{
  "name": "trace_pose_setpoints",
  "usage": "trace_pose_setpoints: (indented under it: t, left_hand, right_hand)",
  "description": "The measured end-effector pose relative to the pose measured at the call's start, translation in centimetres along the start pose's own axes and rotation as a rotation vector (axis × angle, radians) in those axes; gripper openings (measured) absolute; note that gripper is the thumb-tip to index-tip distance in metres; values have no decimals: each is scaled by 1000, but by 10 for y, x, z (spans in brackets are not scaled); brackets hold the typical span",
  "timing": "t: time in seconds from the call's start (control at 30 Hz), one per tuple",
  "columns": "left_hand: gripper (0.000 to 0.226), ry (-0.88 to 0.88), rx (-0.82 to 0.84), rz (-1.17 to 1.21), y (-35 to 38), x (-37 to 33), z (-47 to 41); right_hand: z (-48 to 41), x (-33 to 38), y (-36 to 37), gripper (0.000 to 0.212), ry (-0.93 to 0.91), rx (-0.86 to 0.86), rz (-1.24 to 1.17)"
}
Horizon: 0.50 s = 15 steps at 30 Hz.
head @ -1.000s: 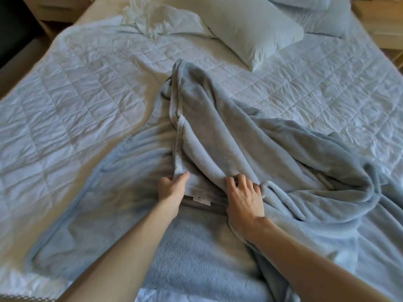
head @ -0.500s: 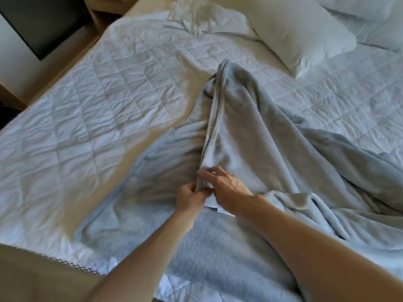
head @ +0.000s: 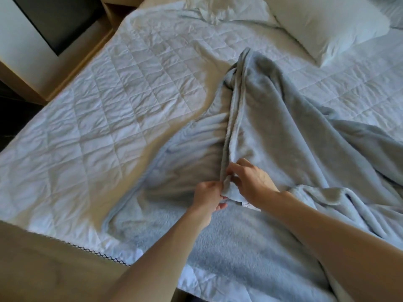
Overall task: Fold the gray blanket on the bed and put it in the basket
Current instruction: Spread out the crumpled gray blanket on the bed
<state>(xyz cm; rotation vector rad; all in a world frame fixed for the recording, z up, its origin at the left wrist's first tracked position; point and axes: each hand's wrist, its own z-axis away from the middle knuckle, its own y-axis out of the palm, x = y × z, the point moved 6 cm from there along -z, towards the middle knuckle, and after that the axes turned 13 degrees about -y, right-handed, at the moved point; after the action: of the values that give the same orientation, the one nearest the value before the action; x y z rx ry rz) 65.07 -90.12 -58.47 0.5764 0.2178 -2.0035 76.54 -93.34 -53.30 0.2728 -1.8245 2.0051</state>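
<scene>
Pinching together now, the left hand (head: 208, 196) and right hand (head: 250, 184) have closed their fingers on one hem corner of the gray blanket (head: 283, 127), having been spread apart a second ago. Folding is only starting, I judge; bunched cloth lies toward three o'clock.

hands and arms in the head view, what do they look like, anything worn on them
Both arms are bare up to the frame edge: no sleeves show. The left hand and right hand wear no gloves, and no watch, bracelet or ring is visible. Fingernails look short and unpainted, though blurred.

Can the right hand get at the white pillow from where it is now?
Probably yes, with a long stretch. The right hand is pinching the gray blanket edge beside the left hand; only flat blanket and sheet lie before the pillow.
</scene>
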Motion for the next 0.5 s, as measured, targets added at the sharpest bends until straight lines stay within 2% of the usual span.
trace_pose_setpoints:
  t: [0.2, 0.27, 0.4, 0.5]
  left_hand:
    - [17, 24, -48, 4, -6, 1, -5]
    - [16, 46, -69, 7, -14, -1, -4]
    - [17, 48, -25, 14, -24, -2, -5]
    - [17, 69, -19, 6, -33, -4, -6]
  right_hand:
    - [-5, -16, -28, 23, 26, -71, 131]
    - [-9, -15, -31, 25, 17, -46, 176]
    - [-16, 10, -14, 32, -124, 75, 259]
    - [-21, 32, -1, 23, -204, 90, 223]
